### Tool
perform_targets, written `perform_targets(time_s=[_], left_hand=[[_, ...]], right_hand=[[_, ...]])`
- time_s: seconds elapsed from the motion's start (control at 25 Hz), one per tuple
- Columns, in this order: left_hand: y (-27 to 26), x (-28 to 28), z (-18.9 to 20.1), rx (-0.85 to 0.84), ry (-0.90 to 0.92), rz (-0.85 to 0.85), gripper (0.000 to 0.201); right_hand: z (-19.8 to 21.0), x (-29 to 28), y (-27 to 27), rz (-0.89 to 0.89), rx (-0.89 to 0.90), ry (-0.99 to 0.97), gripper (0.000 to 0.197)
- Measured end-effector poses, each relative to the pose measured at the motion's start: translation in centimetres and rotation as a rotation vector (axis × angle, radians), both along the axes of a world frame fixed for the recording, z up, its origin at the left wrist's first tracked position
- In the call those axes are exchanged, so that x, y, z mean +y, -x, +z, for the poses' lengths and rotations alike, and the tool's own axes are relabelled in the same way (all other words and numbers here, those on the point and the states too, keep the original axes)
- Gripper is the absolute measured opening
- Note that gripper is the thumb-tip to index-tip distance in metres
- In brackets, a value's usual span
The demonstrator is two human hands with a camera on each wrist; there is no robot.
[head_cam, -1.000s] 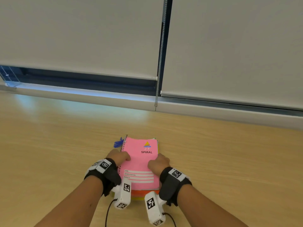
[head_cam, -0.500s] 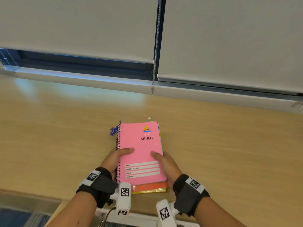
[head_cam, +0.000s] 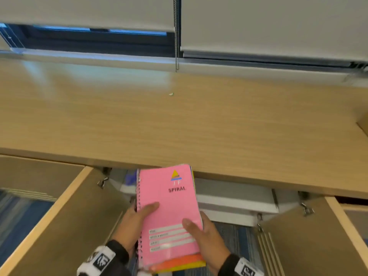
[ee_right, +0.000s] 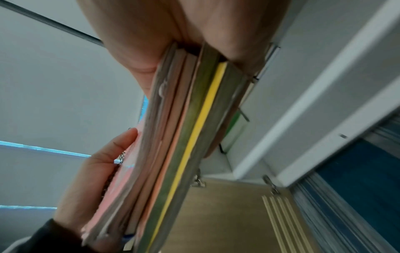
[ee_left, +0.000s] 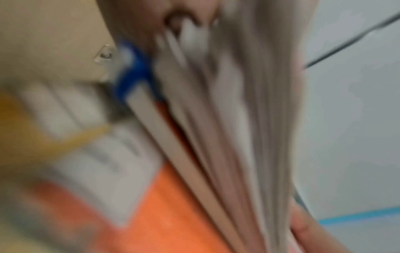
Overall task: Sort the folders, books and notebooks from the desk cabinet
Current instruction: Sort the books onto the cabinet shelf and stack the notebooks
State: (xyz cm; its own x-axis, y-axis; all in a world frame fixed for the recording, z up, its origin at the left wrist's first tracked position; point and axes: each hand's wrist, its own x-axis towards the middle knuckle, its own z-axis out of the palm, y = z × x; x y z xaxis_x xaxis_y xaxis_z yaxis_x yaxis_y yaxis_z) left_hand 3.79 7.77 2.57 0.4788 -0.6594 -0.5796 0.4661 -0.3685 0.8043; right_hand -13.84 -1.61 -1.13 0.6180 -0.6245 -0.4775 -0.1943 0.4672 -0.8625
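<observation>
Holding a stack of notebooks in both hands, I have it in the air just in front of the desk edge, its far end overlapping that edge in the head view. My left hand wraps the spiral-bound side, thumb lying flat across the pink cover and fingers curled underneath. My right hand clamps the opposite side nearer me, thumb pressed on the cover over the printed label lines, fingers under the pile. The top book is a pink spiral notebook marked SPIRAL; below it an orange cover and a yellow one peek out at the near end. From my right wrist the stack shows edge-on, several books thick, with a yellow strip running along it. The left wrist view is badly blurred, showing only page edges and orange. Below the desk, two cabinet doors stand swung open to either side of the stack, with the pale cabinet interior behind it.
</observation>
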Motion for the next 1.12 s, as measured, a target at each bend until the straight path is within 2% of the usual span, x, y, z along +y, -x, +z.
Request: perform_targets(time_s=[0.08, 0.12, 0.16, 0.24, 0.28, 0.36, 0.44, 0.52, 0.6, 0.8, 0.84, 0.92, 0.96, 1.12], left_hand=[[3.0, 2.9, -1.8, 0.023, -0.076, -0.131, 0.056], [4.3, 3.6, -2.6, 0.010, -0.107, -0.191, 0.053], [5.3, 4.0, -3.3, -0.029, -0.157, -0.239, 0.041], [6.3, 3.4, -4.6, -0.054, -0.223, -0.319, 0.019], [6.3, 2.6, -5.0, -0.033, -0.225, -0.340, 0.014], [5.7, 0.0, -7.0, 0.066, -0.192, -0.340, 0.022], [5.0, -3.4, -9.5, 0.067, -0.165, -0.344, 0.033], [5.1, -6.9, -11.2, 0.036, -0.149, -0.369, 0.037], [6.1, -10.4, -13.1, 0.020, -0.165, -0.428, 0.039], [8.7, -19.5, -21.2, -0.093, -0.190, -0.620, 0.070], [9.6, -21.1, -22.9, -0.096, -0.190, -0.641, 0.063], [11.0, -24.4, -26.0, -0.079, -0.153, -0.672, 0.035], [11.4, -26.3, -27.9, -0.086, -0.131, -0.683, 0.030], [12.0, -31.4, -33.7, -0.224, -0.075, -0.783, 0.032]], right_hand=[[-1.7, 2.9, 2.9, 0.015, 0.129, -0.014, 0.070], [-2.6, 3.7, 4.0, -0.007, 0.199, -0.039, 0.084], [-3.3, 4.1, 4.7, -0.048, 0.235, -0.069, 0.089], [-3.7, 4.0, 5.6, -0.105, 0.270, -0.135, 0.068], [-3.8, 3.3, 5.9, -0.117, 0.274, -0.157, 0.058], [-4.8, 1.3, 6.4, -0.191, 0.211, -0.259, 0.058], [-5.4, -0.8, 6.9, -0.225, 0.132, -0.376, 0.045], [-6.2, -3.3, 8.0, -0.199, 0.142, -0.384, 0.037], [-8.0, -5.8, 9.2, -0.228, 0.161, -0.356, 0.038], [-16.1, -14.2, 12.4, -0.342, 0.187, -0.249, 0.034], [-18.2, -15.7, 13.2, -0.351, 0.188, -0.232, 0.034], [-22.4, -18.9, 14.4, -0.373, 0.173, -0.191, 0.033], [-24.3, -20.7, 14.7, -0.392, 0.168, -0.162, 0.031], [-31.2, -26.1, 14.9, -0.422, 0.178, -0.048, 0.034]])
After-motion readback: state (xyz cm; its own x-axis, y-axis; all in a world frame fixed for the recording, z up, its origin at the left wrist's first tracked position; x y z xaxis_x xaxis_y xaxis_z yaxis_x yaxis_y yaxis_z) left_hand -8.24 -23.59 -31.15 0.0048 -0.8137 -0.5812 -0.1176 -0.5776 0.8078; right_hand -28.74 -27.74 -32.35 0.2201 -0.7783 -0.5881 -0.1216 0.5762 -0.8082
